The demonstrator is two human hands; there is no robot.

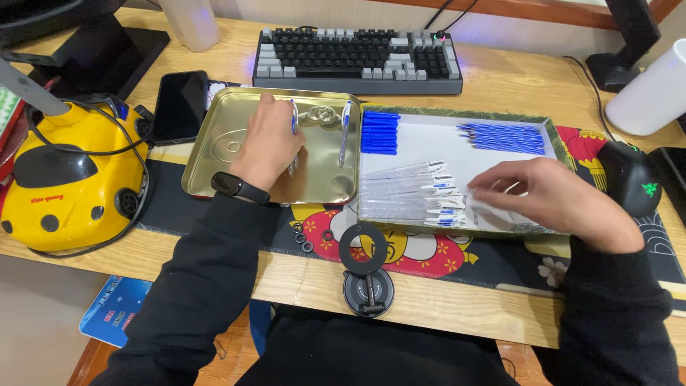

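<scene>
Left hand [268,146] fingers clamp a light, stiff pen [294,121] mid-barrel, frame centre-left, over the metal tray [214,143]; right hand [550,196] fingers, together, touch slippery clear barrels [407,193].

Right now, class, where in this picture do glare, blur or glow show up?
Head view: the shiny gold metal tray mirrors the left hand; the right hand is slightly motion-blurred over the clear pen barrels; a bluish glow edges the grey-and-black keyboard.

bright, even light, sharp focus
</scene>
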